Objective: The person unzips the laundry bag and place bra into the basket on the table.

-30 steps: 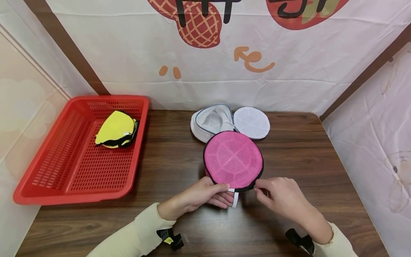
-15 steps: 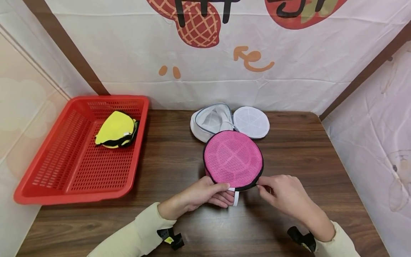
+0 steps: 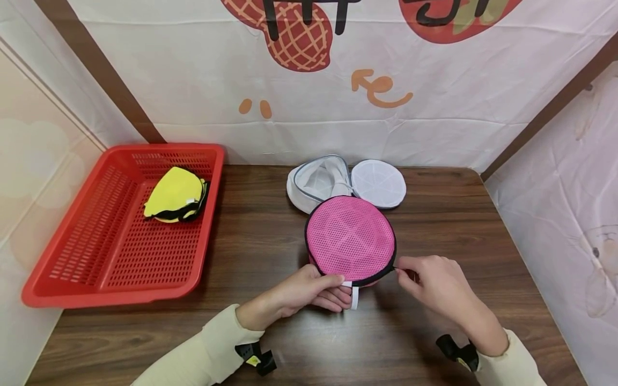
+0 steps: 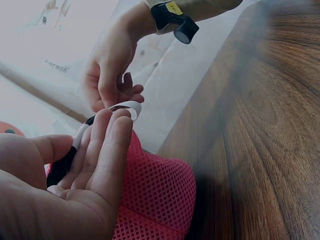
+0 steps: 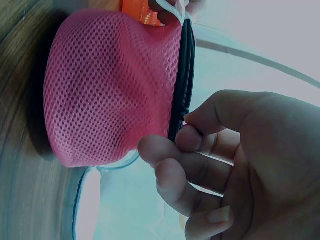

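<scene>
Pink bag point(image 3: 351, 238), made of mesh, sits upright in front of the person, near the middle of the table point(image 3: 260, 230), its round top facing up; I cannot tell whether its base touches the wood. Its black-edged rim points toward the person, probably so that both hands can reach it easily.

The left hand point(image 3: 309, 292) pinches the near rim beside a white tag point(image 3: 354, 298), thumb on top and fingers underneath, the tag's loop hanging past the fingertips. That grip seems meant as an anchor, keeping the soft mesh from sliding or crumpling.

The right hand point(image 3: 436, 281) is at the rim's right side, thumb and forefinger together on what looks like the pull of the zip point(image 5: 184, 75). Holding only that small piece, clear of the mesh, likely lets the two hands pull against each other. How much of the zip is closed, I cannot tell.

Just behind stands a white bag point(image 3: 300, 195), open, its lid point(image 3: 380, 184) laid flat on the right. Well to the left, a red basket point(image 3: 120, 299) holds a yellow bag point(image 3: 175, 193), apparently set aside from the work.
</scene>
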Action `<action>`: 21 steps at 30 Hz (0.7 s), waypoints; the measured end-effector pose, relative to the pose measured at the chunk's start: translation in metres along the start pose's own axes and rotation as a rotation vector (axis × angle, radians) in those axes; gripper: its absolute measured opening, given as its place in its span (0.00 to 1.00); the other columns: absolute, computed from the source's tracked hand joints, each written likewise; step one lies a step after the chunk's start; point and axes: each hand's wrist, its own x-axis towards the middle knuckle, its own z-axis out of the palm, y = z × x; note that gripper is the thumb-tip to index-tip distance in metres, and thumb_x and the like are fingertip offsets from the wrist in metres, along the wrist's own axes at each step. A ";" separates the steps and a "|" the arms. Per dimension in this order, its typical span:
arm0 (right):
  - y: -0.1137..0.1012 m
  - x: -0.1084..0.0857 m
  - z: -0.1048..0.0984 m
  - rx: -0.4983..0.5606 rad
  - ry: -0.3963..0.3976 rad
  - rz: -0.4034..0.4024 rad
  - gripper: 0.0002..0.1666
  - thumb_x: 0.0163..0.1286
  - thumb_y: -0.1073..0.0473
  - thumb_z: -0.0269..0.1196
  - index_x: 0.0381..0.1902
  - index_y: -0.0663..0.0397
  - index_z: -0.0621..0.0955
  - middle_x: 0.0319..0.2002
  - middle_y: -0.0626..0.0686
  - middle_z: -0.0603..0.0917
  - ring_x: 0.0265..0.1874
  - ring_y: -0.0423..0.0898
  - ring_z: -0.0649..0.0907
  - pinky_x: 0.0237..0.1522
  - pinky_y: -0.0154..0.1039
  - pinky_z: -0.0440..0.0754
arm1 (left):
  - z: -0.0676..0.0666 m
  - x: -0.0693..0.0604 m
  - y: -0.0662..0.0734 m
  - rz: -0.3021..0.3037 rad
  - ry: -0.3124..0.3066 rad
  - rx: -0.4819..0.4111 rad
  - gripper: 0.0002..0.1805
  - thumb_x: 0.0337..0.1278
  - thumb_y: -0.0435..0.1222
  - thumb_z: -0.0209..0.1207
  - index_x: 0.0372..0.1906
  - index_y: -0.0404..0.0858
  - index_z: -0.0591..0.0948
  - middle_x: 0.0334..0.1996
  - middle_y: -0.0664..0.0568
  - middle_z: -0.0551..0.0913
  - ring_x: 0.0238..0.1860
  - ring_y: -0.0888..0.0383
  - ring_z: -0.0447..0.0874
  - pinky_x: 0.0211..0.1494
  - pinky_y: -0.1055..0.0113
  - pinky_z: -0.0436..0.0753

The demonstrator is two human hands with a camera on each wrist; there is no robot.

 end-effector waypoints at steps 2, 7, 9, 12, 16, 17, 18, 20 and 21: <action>0.002 0.000 0.000 -0.004 0.005 0.008 0.21 0.61 0.60 0.65 0.18 0.32 0.69 0.14 0.31 0.59 0.15 0.31 0.63 0.16 0.33 0.60 | 0.000 0.000 0.000 0.000 -0.004 -0.001 0.22 0.76 0.35 0.52 0.51 0.14 0.79 0.41 0.31 0.87 0.44 0.47 0.90 0.48 0.60 0.88; 0.007 0.003 0.001 -0.012 0.033 0.015 0.21 0.61 0.60 0.64 0.17 0.34 0.67 0.14 0.32 0.59 0.15 0.32 0.63 0.16 0.33 0.60 | 0.000 0.000 0.001 0.001 -0.007 -0.002 0.21 0.76 0.35 0.52 0.51 0.14 0.79 0.41 0.32 0.87 0.43 0.48 0.90 0.48 0.60 0.88; 0.009 0.004 0.001 -0.011 0.039 0.022 0.21 0.60 0.61 0.64 0.16 0.34 0.67 0.14 0.33 0.59 0.15 0.32 0.63 0.16 0.33 0.59 | 0.000 0.000 0.001 0.002 -0.006 -0.002 0.21 0.76 0.34 0.52 0.51 0.14 0.79 0.41 0.32 0.87 0.43 0.48 0.90 0.48 0.60 0.88; 0.012 0.005 0.001 -0.006 0.033 0.037 0.21 0.61 0.61 0.64 0.17 0.35 0.67 0.13 0.33 0.60 0.15 0.33 0.63 0.16 0.33 0.59 | 0.000 0.000 0.001 0.002 -0.007 -0.001 0.21 0.76 0.34 0.52 0.51 0.14 0.79 0.41 0.32 0.88 0.42 0.50 0.90 0.48 0.60 0.88; 0.013 0.006 0.001 -0.004 0.030 0.048 0.20 0.62 0.61 0.64 0.17 0.35 0.69 0.13 0.34 0.61 0.15 0.33 0.64 0.16 0.33 0.59 | 0.000 0.000 0.001 0.004 -0.011 -0.003 0.22 0.76 0.35 0.52 0.51 0.14 0.79 0.41 0.33 0.88 0.42 0.50 0.90 0.48 0.60 0.88; 0.014 0.006 0.001 -0.007 0.034 0.050 0.20 0.62 0.61 0.64 0.17 0.36 0.69 0.13 0.35 0.62 0.15 0.33 0.64 0.16 0.33 0.59 | 0.000 0.000 0.001 0.004 -0.011 -0.003 0.22 0.76 0.35 0.52 0.51 0.14 0.79 0.41 0.33 0.88 0.42 0.50 0.90 0.48 0.60 0.88; 0.014 0.006 0.001 -0.012 0.039 0.051 0.19 0.62 0.61 0.64 0.17 0.36 0.70 0.13 0.35 0.62 0.15 0.33 0.64 0.16 0.33 0.59 | 0.000 0.000 0.001 0.004 -0.011 -0.002 0.22 0.76 0.35 0.52 0.51 0.14 0.79 0.41 0.33 0.88 0.42 0.50 0.90 0.48 0.60 0.88; 0.015 0.007 0.000 -0.017 0.049 0.055 0.18 0.62 0.61 0.64 0.18 0.36 0.71 0.13 0.35 0.62 0.15 0.33 0.64 0.16 0.34 0.59 | 0.000 0.000 0.001 0.002 -0.010 0.001 0.22 0.76 0.35 0.52 0.51 0.14 0.79 0.40 0.33 0.88 0.42 0.50 0.90 0.48 0.60 0.88; 0.016 0.007 0.001 -0.020 0.056 0.057 0.18 0.61 0.61 0.64 0.18 0.36 0.71 0.13 0.35 0.62 0.15 0.33 0.64 0.16 0.34 0.59 | 0.000 0.000 0.001 0.002 -0.010 0.002 0.21 0.76 0.35 0.52 0.51 0.14 0.79 0.40 0.33 0.88 0.42 0.51 0.90 0.48 0.60 0.88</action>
